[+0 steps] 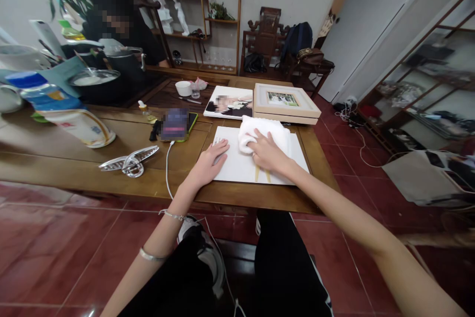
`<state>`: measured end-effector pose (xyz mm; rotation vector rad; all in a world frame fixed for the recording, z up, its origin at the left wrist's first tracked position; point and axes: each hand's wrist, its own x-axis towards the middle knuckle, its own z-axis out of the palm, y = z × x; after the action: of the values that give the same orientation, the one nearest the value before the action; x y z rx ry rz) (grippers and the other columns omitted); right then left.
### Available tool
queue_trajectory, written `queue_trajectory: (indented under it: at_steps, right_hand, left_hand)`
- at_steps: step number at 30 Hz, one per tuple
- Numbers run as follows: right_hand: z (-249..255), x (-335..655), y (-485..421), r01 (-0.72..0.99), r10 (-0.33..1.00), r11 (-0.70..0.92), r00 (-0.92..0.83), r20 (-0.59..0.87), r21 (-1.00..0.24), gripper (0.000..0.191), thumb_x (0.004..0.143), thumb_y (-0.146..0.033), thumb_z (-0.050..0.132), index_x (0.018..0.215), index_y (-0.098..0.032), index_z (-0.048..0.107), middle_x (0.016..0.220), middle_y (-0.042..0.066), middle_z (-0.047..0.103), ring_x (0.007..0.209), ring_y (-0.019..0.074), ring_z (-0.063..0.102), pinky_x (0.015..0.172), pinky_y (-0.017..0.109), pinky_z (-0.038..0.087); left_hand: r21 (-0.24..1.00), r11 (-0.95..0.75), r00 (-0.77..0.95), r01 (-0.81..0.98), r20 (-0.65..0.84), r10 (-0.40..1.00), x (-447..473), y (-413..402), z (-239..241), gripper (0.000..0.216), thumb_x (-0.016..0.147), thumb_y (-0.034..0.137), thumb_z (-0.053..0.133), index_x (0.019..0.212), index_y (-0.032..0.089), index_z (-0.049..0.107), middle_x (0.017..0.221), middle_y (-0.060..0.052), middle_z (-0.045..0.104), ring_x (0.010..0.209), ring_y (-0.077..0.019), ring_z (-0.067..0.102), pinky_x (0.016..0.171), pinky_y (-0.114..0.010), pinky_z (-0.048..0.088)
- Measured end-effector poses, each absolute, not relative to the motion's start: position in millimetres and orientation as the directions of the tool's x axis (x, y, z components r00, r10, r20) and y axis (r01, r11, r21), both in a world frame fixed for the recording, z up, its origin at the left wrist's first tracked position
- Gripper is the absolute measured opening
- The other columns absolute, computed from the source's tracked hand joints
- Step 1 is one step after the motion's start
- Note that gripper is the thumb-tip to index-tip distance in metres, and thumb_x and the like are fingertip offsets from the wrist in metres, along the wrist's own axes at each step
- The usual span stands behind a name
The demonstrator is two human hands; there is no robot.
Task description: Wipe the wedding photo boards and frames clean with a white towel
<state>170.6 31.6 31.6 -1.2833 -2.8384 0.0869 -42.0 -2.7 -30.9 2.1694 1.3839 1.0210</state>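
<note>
A flat white panel (230, 171) lies on the wooden table in front of me, with two tan strips (262, 174) showing near its lower edge. My left hand (211, 162) rests on the panel's left side, fingers stretched out and holding nothing. A bunched white cloth (264, 128) sits on the upper right of the panel. My right hand (267, 151) grips the cloth and presses it against the surface, which hides part of the panel. Just behind stand a photo print (232, 102) and a pale wooden picture frame (309, 108).
Left on the table (208, 192) are a phone (175, 125) on a white cable, a clear hair clip (129, 161) and a blue-capped bottle (69, 114). A white bowl (183, 88) stands farther back. A person in black (111, 5) is at the far left.
</note>
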Motion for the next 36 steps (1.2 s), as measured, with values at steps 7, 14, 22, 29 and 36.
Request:
queue_trajectory:
  at_steps: [7, 14, 22, 29, 36]
  right_hand:
    - [35, 181, -72, 0.652, 0.65, 0.756, -0.759, -0.043, -0.066, 0.043, 0.075, -0.007, 0.044, 0.111, -0.014, 0.065, 0.152, 0.014, 0.032, 0.141, 0.0418, 0.015, 0.106, 0.07, 0.016]
    - [42, 185, -45, 0.623, 0.622, 0.777, -0.782, -0.041, -0.091, 0.045, 0.073, -0.005, 0.043, 0.112, -0.015, 0.063, 0.148, 0.01, 0.04, 0.141, 0.0353, 0.022, 0.107, 0.066, 0.022]
    - [31, 148, 45, 0.772, 0.772, 0.636, -0.635, 0.034, -0.024, 0.048, 0.08, -0.007, 0.038, 0.123, -0.013, 0.058, 0.145, 0.014, 0.043, 0.137, 0.0388, 0.027, 0.101, 0.071, 0.024]
    - [28, 155, -34, 0.661, 0.661, 0.75, -0.749, 0.035, -0.016, 0.043, 0.079, -0.009, 0.043, 0.117, -0.013, 0.063, 0.15, 0.016, 0.036, 0.14, 0.0417, 0.019, 0.106, 0.07, 0.017]
    - [39, 185, -78, 0.528, 0.53, 0.839, -0.848, -0.023, -0.131, 0.043, 0.071, -0.007, 0.047, 0.108, -0.015, 0.067, 0.151, 0.008, 0.035, 0.143, 0.034, 0.016, 0.112, 0.062, 0.014]
  left_hand:
    - [0.628, -0.447, 0.255, 0.637, 0.375, 0.891, -41, -4, -29, 0.043, 0.092, 0.034, 0.042, 0.124, 0.012, 0.06, 0.137, -0.014, 0.052, 0.133, -0.0242, 0.043, 0.115, -0.046, 0.026]
    - [0.626, -0.447, 0.254, 0.639, 0.376, 0.891, -42, -3, -31, 0.044, 0.092, 0.033, 0.042, 0.126, 0.011, 0.059, 0.138, -0.014, 0.051, 0.133, -0.024, 0.043, 0.114, -0.046, 0.027]
    - [0.627, -0.45, 0.256, 0.635, 0.379, 0.889, -42, -3, -30, 0.045, 0.092, 0.032, 0.041, 0.129, 0.01, 0.056, 0.138, -0.014, 0.05, 0.134, -0.0239, 0.042, 0.114, -0.045, 0.027]
    - [0.582, -0.472, 0.264, 0.663, 0.408, 0.874, -43, -2, -30, 0.045, 0.092, 0.031, 0.041, 0.126, 0.008, 0.057, 0.139, -0.017, 0.05, 0.134, -0.0269, 0.042, 0.113, -0.045, 0.03]
    - [0.586, -0.472, 0.273, 0.659, 0.398, 0.876, -44, -1, -31, 0.043, 0.091, 0.026, 0.037, 0.124, 0.008, 0.057, 0.138, -0.016, 0.052, 0.133, -0.027, 0.042, 0.112, -0.046, 0.033]
